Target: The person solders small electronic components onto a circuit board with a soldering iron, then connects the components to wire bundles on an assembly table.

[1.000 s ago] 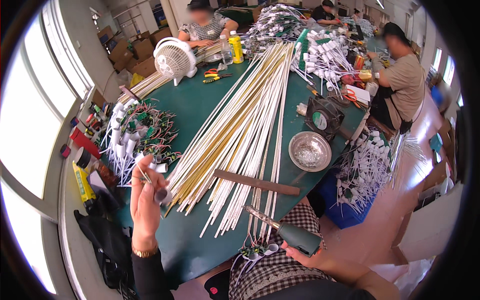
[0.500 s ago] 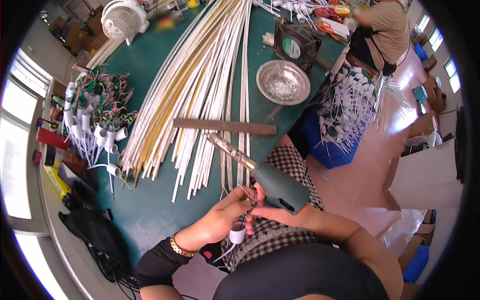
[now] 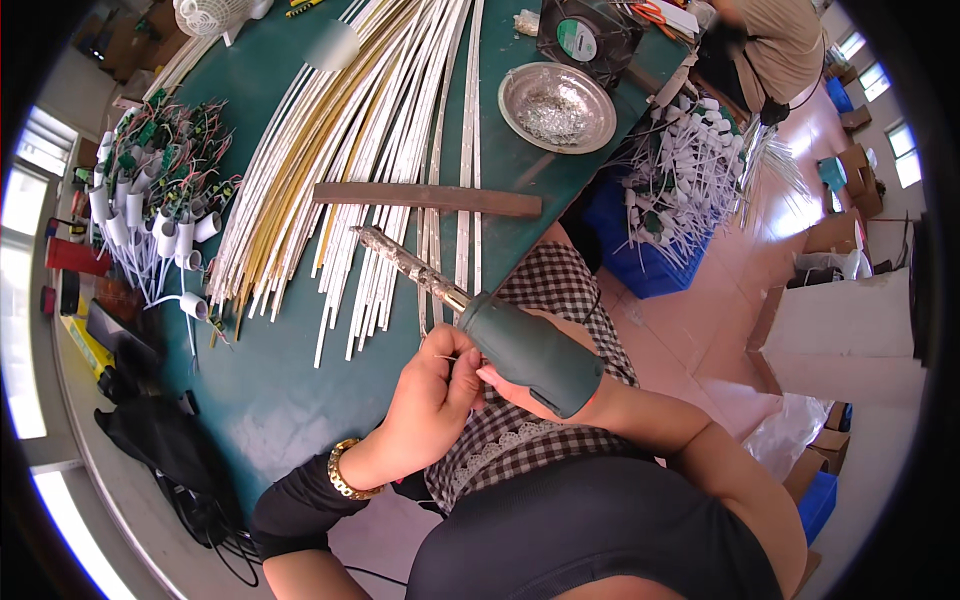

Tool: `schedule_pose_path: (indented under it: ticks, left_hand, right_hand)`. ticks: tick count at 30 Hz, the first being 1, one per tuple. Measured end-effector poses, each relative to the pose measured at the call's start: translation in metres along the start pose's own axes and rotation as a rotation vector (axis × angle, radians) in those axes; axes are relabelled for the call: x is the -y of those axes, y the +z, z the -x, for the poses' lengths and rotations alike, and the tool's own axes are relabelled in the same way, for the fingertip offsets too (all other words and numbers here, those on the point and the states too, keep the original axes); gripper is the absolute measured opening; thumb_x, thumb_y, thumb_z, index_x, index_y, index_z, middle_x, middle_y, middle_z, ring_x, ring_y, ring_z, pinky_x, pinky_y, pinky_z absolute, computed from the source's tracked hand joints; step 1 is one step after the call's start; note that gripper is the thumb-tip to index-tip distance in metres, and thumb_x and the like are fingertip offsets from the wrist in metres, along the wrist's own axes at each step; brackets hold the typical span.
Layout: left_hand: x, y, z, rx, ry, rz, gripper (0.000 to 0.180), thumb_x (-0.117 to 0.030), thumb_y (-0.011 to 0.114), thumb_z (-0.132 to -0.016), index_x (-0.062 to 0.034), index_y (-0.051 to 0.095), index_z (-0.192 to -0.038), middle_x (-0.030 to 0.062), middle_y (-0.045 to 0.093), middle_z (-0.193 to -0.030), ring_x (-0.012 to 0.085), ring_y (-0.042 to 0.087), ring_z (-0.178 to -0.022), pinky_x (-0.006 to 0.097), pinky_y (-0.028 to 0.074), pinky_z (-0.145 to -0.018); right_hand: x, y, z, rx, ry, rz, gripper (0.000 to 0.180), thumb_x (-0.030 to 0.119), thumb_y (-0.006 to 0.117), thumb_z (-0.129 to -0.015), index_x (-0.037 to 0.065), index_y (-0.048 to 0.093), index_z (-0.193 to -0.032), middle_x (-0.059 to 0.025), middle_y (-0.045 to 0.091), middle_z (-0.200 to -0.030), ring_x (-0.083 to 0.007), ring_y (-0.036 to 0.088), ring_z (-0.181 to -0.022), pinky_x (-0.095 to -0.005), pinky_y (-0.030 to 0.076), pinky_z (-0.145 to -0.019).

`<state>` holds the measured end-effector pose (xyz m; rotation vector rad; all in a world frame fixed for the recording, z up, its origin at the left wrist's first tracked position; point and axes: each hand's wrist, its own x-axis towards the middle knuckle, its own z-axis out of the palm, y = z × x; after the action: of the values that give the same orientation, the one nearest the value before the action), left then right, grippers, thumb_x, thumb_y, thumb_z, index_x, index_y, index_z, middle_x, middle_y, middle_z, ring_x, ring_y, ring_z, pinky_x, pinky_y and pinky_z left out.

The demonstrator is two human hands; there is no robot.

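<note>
My left hand (image 3: 428,402) is closed in a pinch, a thin wire (image 3: 446,357) sticking out at its fingertips. Its back hides whatever else hangs below. Right beside it, my right hand (image 3: 513,393) grips a soldering iron (image 3: 535,352) with a thick dark green body, which covers most of the fingers. The thumb of that hand meets the left fingertips. The iron's stained metal barrel (image 3: 415,272) points up and left over the ends of several long white strips (image 3: 345,290), just short of a flat brown bar (image 3: 428,198) lying across them.
A metal bowl (image 3: 557,108) of silvery bits stands near a black square fan (image 3: 590,38). White lamp holders with wires (image 3: 150,205) are heaped at the table's left. A blue bin (image 3: 645,245) of white wired parts sits to the right. A person (image 3: 775,50) works at the far right.
The view has shifted, so the table things sit higher and further left. My left hand has turned, and the white cap with its cord below the hands is now hidden.
</note>
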<state>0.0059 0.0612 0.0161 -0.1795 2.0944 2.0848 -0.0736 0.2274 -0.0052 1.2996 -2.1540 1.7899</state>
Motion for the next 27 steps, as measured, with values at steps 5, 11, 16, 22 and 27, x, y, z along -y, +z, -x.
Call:
schedule_pose_path:
  ticks: [5, 11, 16, 22, 27]
  left_hand:
    - [-0.002, -0.002, 0.001, -0.057, 0.103, -0.139, 0.007, -0.004, 0.053, -0.101, -0.0016, 0.047, -0.103, 0.0074, 0.058, -0.084, 0.0126, 0.059, -0.062, 0.027, 0.047, -0.056]
    - [-0.009, -0.006, 0.0, -0.073, 0.299, -0.348, 0.015, 0.005, 0.065, -0.088, -0.0004, 0.054, -0.096, 0.0126, 0.061, -0.084, 0.021, 0.058, -0.062, 0.032, 0.046, -0.056]
    - [-0.016, -0.009, -0.004, -0.049, 0.302, -0.405, 0.009, 0.008, 0.065, -0.083, 0.0015, 0.061, -0.088, 0.0113, 0.062, -0.085, 0.0234, 0.061, -0.075, 0.032, 0.047, -0.066]
    - [-0.016, -0.012, -0.003, -0.09, 0.268, -0.378, 0.009, 0.007, 0.066, -0.083, 0.0001, 0.062, -0.088, 0.0097, 0.059, -0.083, 0.0226, 0.059, -0.073, 0.032, 0.046, -0.066]
    - [-0.015, -0.01, -0.003, -0.128, 0.303, -0.367, 0.012, 0.007, 0.067, -0.081, -0.0013, 0.062, -0.087, 0.0088, 0.058, -0.081, 0.0203, 0.057, -0.072, 0.031, 0.046, -0.064]
  right_hand:
    - [-0.006, -0.002, 0.011, 0.083, 0.284, -0.099, 0.024, -0.003, 0.066, -0.087, 0.001, 0.062, -0.11, -0.0059, 0.064, -0.093, -0.0119, 0.06, -0.081, -0.0276, 0.051, -0.073]
    - [0.002, -0.006, 0.007, 0.041, 0.353, -0.351, 0.021, -0.004, 0.063, -0.088, 0.0, 0.058, -0.108, -0.0068, 0.064, -0.093, -0.0109, 0.06, -0.081, -0.0276, 0.051, -0.071]
    - [0.006, -0.003, 0.007, 0.028, 0.392, -0.321, 0.015, -0.005, 0.064, -0.086, 0.0, 0.062, -0.099, -0.0071, 0.065, -0.089, -0.0139, 0.063, -0.08, -0.0284, 0.052, -0.07]
    - [0.012, -0.006, 0.003, -0.004, 0.637, -0.608, 0.014, -0.003, 0.066, -0.087, 0.001, 0.062, -0.099, -0.0056, 0.063, -0.087, -0.0128, 0.06, -0.076, -0.0276, 0.049, -0.068]
    - [0.006, -0.002, 0.005, 0.006, 0.531, -0.553, 0.018, 0.001, 0.072, -0.085, 0.002, 0.062, -0.1, -0.0046, 0.063, -0.087, -0.0129, 0.059, -0.077, -0.0283, 0.048, -0.069]
